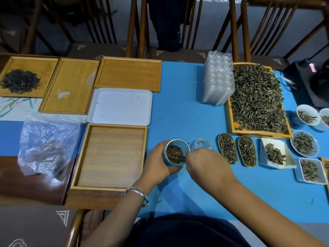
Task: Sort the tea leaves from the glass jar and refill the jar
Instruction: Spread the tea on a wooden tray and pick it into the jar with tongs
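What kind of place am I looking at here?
Probably a tea shop or tasting room: a big tray of loose tea leaves, small sample dishes, and carved wooden chairs around the table.

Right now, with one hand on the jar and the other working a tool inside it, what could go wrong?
1. The tool may flick tea over the jar rim onto the blue cloth.
2. The right hand is close to the glass lid and could knock it.
3. Only the left hand steadies the jar; levering might tip it.

Jar (176,152) right of wooden tray (108,155); lid (201,144) right of jar.
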The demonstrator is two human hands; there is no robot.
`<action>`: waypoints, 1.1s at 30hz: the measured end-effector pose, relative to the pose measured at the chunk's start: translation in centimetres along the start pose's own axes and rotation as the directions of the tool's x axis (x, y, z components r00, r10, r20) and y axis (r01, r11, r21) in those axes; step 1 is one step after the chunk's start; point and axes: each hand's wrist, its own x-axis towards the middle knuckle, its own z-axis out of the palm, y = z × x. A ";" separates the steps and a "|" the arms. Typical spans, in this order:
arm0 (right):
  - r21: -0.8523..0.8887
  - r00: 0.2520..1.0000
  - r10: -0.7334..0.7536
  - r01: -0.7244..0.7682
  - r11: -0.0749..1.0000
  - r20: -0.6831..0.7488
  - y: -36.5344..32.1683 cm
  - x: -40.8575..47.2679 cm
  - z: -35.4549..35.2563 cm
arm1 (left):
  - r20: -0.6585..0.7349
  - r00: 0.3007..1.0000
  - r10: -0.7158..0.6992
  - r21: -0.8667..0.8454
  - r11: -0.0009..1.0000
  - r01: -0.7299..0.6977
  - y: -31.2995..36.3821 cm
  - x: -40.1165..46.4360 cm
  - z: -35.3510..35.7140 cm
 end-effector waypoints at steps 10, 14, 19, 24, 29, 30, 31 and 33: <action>0.010 0.997 0.079 -0.079 0.997 0.004 -0.3 0.3 -0.4 | 0.006 1.000 0.027 0.015 1.000 -0.027 0.3 -0.3 -0.2; 0.060 0.995 0.101 -0.100 0.993 -0.019 -0.4 -0.1 -0.5 | -0.001 1.000 0.019 -0.006 1.000 -0.019 0.4 -0.2 -0.3; 0.118 0.994 0.110 -0.107 0.987 -0.018 -0.3 -0.4 -0.5 | -0.006 1.000 0.029 0.003 1.000 -0.029 0.2 -0.1 -0.5; 0.102 0.993 0.115 -0.112 0.988 -0.016 -0.4 0.6 -0.5 | -0.016 1.000 0.012 0.001 1.000 -0.012 0.4 -0.1 -0.2; 0.059 0.989 0.140 -0.137 0.989 -0.054 0.3 0.6 -0.7 | -0.014 1.000 0.016 0.041 0.999 -0.016 0.4 0.3 -0.2; 0.046 0.989 0.133 -0.130 0.990 -0.058 0.3 0.6 -0.9 | -0.013 1.000 0.018 0.047 0.999 -0.017 0.5 0.4 -0.2; 0.040 0.991 0.124 -0.121 0.992 -0.057 0.2 0.7 -1.1 | -0.013 1.000 0.018 0.050 0.999 -0.017 0.5 0.4 -0.3; 0.035 0.994 0.108 -0.106 0.994 -0.035 -0.2 0.8 -1.2 | -0.016 1.000 0.025 0.050 0.998 -0.024 0.6 0.4 -0.3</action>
